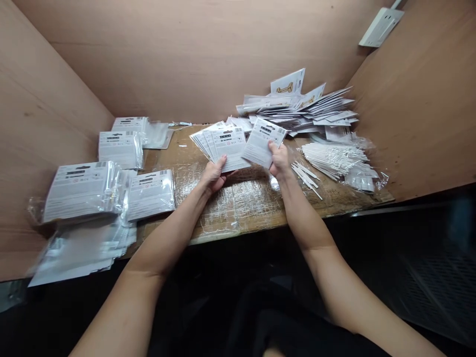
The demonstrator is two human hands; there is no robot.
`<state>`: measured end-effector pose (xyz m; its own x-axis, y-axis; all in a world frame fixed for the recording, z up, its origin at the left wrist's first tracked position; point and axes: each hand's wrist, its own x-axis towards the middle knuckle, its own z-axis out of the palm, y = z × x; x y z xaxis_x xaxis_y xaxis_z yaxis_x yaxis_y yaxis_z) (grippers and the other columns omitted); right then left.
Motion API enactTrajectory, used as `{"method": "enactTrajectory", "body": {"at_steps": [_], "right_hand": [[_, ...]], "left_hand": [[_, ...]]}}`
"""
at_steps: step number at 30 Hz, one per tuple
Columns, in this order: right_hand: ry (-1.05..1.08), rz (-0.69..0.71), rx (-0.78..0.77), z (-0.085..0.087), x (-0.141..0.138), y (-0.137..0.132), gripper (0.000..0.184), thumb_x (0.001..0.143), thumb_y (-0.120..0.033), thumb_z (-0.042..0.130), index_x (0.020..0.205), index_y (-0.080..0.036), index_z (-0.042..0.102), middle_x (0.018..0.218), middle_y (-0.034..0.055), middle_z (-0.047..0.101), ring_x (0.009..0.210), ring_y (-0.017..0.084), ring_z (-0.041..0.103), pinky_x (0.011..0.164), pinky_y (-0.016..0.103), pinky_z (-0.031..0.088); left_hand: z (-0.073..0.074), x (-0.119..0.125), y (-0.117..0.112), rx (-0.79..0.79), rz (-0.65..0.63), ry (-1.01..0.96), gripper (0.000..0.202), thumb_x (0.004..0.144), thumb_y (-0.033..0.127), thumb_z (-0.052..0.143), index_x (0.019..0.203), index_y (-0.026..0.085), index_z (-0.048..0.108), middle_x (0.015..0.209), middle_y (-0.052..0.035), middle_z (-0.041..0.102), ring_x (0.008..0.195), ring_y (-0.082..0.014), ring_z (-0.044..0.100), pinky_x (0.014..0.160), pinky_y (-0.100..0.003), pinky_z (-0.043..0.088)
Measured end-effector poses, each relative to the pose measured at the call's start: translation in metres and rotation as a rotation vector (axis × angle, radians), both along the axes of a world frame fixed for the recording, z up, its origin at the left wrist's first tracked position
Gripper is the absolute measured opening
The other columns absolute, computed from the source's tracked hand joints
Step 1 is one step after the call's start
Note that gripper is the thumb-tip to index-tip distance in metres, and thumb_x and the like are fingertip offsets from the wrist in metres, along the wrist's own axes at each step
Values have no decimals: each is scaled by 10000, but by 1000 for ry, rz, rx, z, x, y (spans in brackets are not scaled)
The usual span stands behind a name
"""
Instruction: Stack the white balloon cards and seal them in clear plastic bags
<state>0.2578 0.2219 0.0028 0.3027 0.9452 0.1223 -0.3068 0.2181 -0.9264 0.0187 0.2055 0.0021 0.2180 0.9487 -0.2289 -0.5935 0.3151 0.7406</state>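
Observation:
My left hand (215,174) grips a fanned set of flat printed packets (227,146), thumb on top and fingers underneath. Their faces carry small black print and a hang hole near the top edge. In my right hand (278,157) is another packet (262,144) of the same kind, pinched at its right side; I cannot tell whether it is one or more. Its left edge meets or overlaps the fan. Behind both hands lies a large loose pile of packets (293,111), a few showing a gold balloon picture.
Stacks of packets (78,191) stand at the left, above clear plastic bags (84,248). White sticks (330,158) lie at the right, partly in clear plastic, with several loose sticks (307,178) beside them. Wooden panels enclose the taped cardboard surface (211,218). A white power strip (382,27) hangs upper right.

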Motion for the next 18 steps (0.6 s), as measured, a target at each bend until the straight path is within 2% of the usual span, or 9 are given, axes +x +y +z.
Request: {"method": "enactTrajectory", "body": {"at_steps": [3,6,9,11,14,18], "right_hand": [[52,170,-36,4,-1,-6,498,783,-542,966,1098,-242,723,1202,77,857,1250,326,767,1084,560,671],[12,316,-89,2,-15,-12,591,652,-464,1058,1099,-240,743,1187,71,865,1198,327,785,1100,566,660],[-25,315,-98,1,-20,-13,595,599,-432,1076,1057,-219,762,1132,81,874,1160,325,798,1124,549,640],[-1,280,-80,2,-16,-13,571,616,-444,1065,1046,-213,768,1134,88,874,1175,328,794,1121,541,640],[82,265,-64,6,-14,-13,574,638,-465,1050,1075,-229,763,1186,81,870,1220,336,780,1103,548,651],[95,341,-86,8,-25,-18,602,623,-390,1061,1120,-259,748,1206,51,869,1212,322,786,1099,548,658]], "left_hand": [[0,0,1,61,93,-7,427,776,149,960,1165,132,785,1182,-137,859,1226,-322,803,1149,-524,629],[3,1,1,65,135,3,432,743,206,1008,1111,115,800,1141,-153,864,1212,-344,809,1153,-531,626],[8,-4,6,47,170,-19,393,858,360,965,1128,139,784,1133,-154,865,1187,-316,819,1097,-485,664],[10,-8,9,47,197,-14,377,889,357,941,1166,169,767,1124,-119,868,1113,-274,837,1036,-446,692],[7,-8,9,65,225,34,435,809,265,982,1178,175,772,1132,-87,867,1009,-255,850,961,-443,716],[-2,1,3,151,177,87,537,637,283,1070,1087,129,820,1111,-128,870,1084,-340,843,974,-479,708]]}}
